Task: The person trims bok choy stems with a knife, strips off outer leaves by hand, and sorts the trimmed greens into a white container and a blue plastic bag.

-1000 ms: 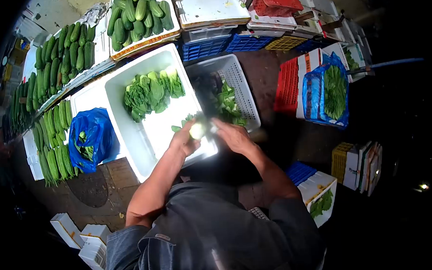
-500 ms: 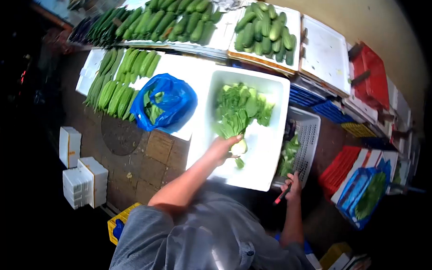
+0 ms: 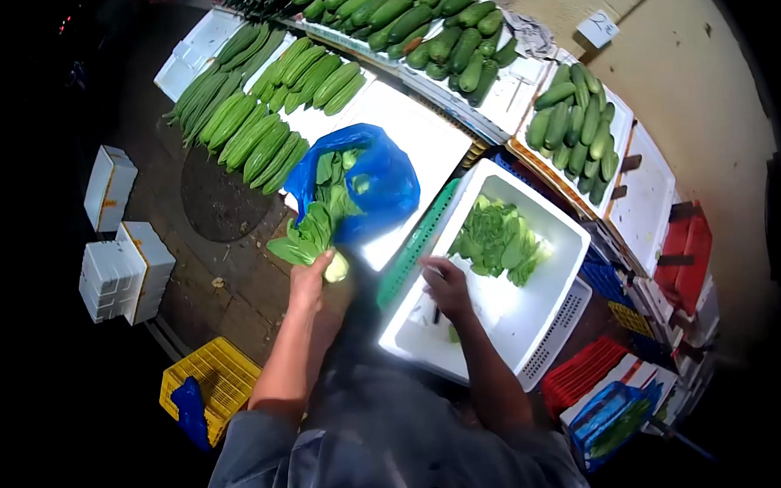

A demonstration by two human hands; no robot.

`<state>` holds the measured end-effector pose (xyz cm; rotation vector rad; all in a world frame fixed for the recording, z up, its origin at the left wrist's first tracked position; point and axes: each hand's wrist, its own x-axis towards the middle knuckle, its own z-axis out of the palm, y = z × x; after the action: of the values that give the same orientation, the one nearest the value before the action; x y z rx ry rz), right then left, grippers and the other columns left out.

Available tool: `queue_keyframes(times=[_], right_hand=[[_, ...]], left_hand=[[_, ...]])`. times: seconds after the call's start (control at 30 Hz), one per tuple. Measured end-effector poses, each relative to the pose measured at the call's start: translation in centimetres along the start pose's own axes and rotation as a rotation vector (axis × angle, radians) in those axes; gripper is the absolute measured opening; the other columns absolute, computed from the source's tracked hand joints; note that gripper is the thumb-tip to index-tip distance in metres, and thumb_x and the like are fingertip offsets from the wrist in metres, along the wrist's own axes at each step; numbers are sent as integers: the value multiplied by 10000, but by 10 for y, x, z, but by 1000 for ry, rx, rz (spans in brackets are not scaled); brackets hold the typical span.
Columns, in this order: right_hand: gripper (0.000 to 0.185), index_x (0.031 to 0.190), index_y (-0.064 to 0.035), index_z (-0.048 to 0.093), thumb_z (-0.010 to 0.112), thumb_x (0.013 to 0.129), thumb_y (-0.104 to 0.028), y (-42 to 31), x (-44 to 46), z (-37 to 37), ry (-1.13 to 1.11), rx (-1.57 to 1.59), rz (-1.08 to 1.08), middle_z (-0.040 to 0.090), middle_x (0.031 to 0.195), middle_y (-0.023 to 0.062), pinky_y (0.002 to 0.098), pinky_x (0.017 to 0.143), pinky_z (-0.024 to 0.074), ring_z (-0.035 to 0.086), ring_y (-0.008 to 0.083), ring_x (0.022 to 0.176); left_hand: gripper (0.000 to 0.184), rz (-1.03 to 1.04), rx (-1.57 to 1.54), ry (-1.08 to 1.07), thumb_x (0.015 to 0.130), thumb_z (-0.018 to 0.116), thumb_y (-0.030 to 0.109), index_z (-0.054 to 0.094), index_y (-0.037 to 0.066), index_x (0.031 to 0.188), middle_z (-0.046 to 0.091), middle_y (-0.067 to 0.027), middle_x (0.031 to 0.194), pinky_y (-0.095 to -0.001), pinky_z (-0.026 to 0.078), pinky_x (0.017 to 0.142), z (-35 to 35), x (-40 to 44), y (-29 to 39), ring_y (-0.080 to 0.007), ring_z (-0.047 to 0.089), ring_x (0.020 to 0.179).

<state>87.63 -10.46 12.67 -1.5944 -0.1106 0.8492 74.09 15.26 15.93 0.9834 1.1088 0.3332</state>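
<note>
My left hand (image 3: 308, 281) is closed around the pale base of a bok choy (image 3: 308, 236), its leaves pointing up toward the blue plastic bag (image 3: 384, 188). More leafy greens (image 3: 335, 181) show inside the bag's opening. My right hand (image 3: 448, 289) is curled over the near left side of the white tub (image 3: 549, 230). Below its fingers a slim dark tool (image 3: 436, 315) shows in part; its blade or tip cannot be made out. A pile of bok choy (image 3: 498, 240) lies at the far end of the tub.
Ridged gourds (image 3: 258, 141) and long green gourds (image 3: 209, 100) lie left of the bag. Cucumbers (image 3: 576, 126) fill a foam tray behind the tub. A green basket edge (image 3: 416, 243) runs beside the tub. A yellow crate (image 3: 223, 383) and white foam boxes (image 3: 116, 271) stand on the floor.
My left hand has moved left from the tub to beside the blue bag, holding bok choy. My right hand has come from the tub's right side to over its left part. The view has turned.
</note>
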Motion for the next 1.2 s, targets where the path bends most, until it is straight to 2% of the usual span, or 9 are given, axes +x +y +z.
queue_keyframes(times=[0.23, 0.4, 0.47, 0.5, 0.53, 0.83, 0.87, 1.1, 1.2], right_hand=[[660, 1433, -6, 476, 731, 874, -247, 20, 196, 134, -114, -325, -326, 639, 1223, 254, 410, 908, 506, 646, 359, 1067], [424, 1066, 25, 679, 725, 827, -321, 28, 221, 129, -132, -836, -80, 699, 999, 260, 469, 810, 536, 668, 443, 891], [355, 993, 25, 690, 700, 837, -294, -9, 213, 96, -81, -798, 109, 709, 947, 234, 467, 741, 548, 689, 401, 806], [288, 985, 16, 679, 668, 875, -250, -33, 201, 85, -1, -516, 360, 717, 890, 168, 415, 634, 549, 669, 286, 654], [153, 938, -20, 621, 634, 938, -172, -32, 197, 66, 45, -180, 224, 618, 699, 45, 274, 545, 502, 511, 93, 494], [121, 943, -30, 564, 620, 961, -136, -74, 192, 27, 111, 19, 146, 605, 739, 46, 277, 596, 522, 512, 103, 507], [111, 929, -33, 569, 614, 959, -130, -71, 193, 25, 108, -3, 152, 576, 701, 18, 270, 609, 511, 512, 102, 520], [99, 930, -36, 551, 621, 952, -103, -77, 190, 28, 168, -93, 214, 565, 684, 14, 297, 628, 547, 502, 98, 480], [96, 925, -41, 553, 626, 948, -99, -80, 186, 29, 156, -78, 204, 559, 682, 9, 294, 629, 546, 497, 93, 486]], left_hand=[[407, -32, 15, 23, 878, 740, 97, 622, -58, 1235, 680, -91, 1146, -327, 490, 897, -36, 53, 17, -178, 639, 999], [392, -15, -4, -28, 880, 734, 81, 625, -47, 1234, 678, -76, 1144, -317, 495, 884, -32, 81, 23, -167, 636, 1000], [350, -3, 17, -91, 883, 723, 70, 635, -28, 1208, 675, -56, 1106, -308, 497, 866, -30, 97, 19, -157, 632, 988], [373, 32, 87, -107, 877, 726, 64, 628, -24, 1227, 675, -82, 1107, -308, 501, 845, -27, 105, 20, -161, 629, 971], [372, 39, -4, -193, 873, 727, 62, 626, -28, 1220, 674, -76, 1106, -302, 498, 837, -24, 116, 15, -152, 626, 964], [356, 21, 384, -203, 787, 841, 236, 720, -46, 968, 724, -54, 871, -319, 531, 701, 73, 195, -24, -154, 661, 746], [576, 143, 455, -156, 734, 835, 460, 721, -71, 925, 733, -187, 871, -388, 542, 722, 83, 209, -54, -268, 698, 772], [677, -51, 1131, -268, 785, 741, 595, 725, -34, 1034, 725, -244, 1018, -451, 538, 852, 125, 218, -107, -395, 702, 970], [657, -180, 1054, -298, 803, 736, 596, 724, -16, 1042, 717, -258, 1017, -487, 546, 840, 114, 224, -102, -413, 696, 982]])
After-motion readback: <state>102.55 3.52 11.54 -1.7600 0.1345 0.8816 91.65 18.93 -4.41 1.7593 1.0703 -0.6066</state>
